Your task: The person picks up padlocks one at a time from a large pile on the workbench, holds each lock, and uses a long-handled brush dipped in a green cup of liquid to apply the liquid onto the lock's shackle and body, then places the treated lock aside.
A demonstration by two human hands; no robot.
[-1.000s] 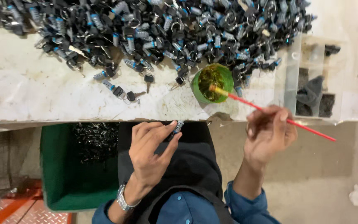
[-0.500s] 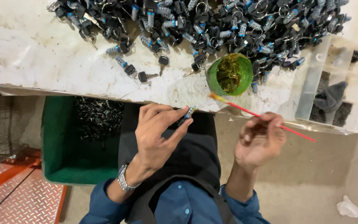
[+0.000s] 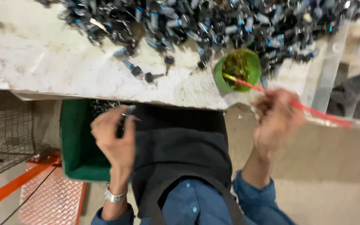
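My left hand [image 3: 114,139] is below the table edge, closed on a small dark metal part [image 3: 123,118] with a blue band, over the green bin [image 3: 78,158]. My right hand [image 3: 276,116] grips a thin red brush [image 3: 296,104] whose yellowish tip reaches into a small green cup [image 3: 237,68] of brownish paste at the table's front edge. A big heap of the same dark parts [image 3: 213,21] covers the far side of the worn white table [image 3: 63,71]. The frame is blurred by motion.
A few loose parts [image 3: 140,71] lie apart from the heap near the table's front. A clear plastic tray [image 3: 346,87] with dark pieces stands at the right. An orange rail and chequered metal plate [image 3: 51,196] lie on the floor at the left, beside a wire basket [image 3: 9,133].
My left hand has carried the part leftward over the green bin. My right hand has risen toward the table, putting the brush tip back into the green cup. The view has shifted.
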